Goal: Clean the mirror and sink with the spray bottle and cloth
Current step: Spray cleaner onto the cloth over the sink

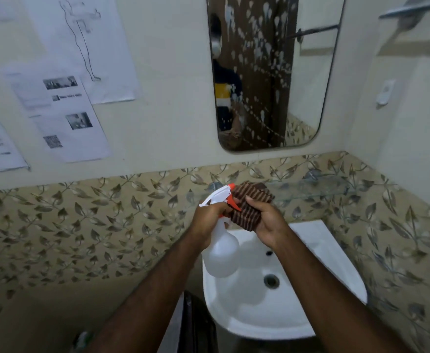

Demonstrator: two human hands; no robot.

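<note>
My left hand (210, 215) grips the neck of a white spray bottle (220, 253) with an orange trigger and nozzle, held over the white sink (318, 250). My right hand (266, 224) holds a folded brown striped cloth (251, 202) right beside the bottle's nozzle. The nozzle points at the cloth. On the wall above hangs the mirror (308, 80), covered in white foam spots and drips across its middle. The sink's drain (271, 280) shows below my right wrist.
A glass shelf (318, 189) runs along the leaf-patterned tiles behind the sink. Printed papers (63, 115) are stuck to the left wall. A metal rail (415, 7) sits at the top right, a white wall hook (386, 92) below it. A dark object (196, 324) stands left of the sink.
</note>
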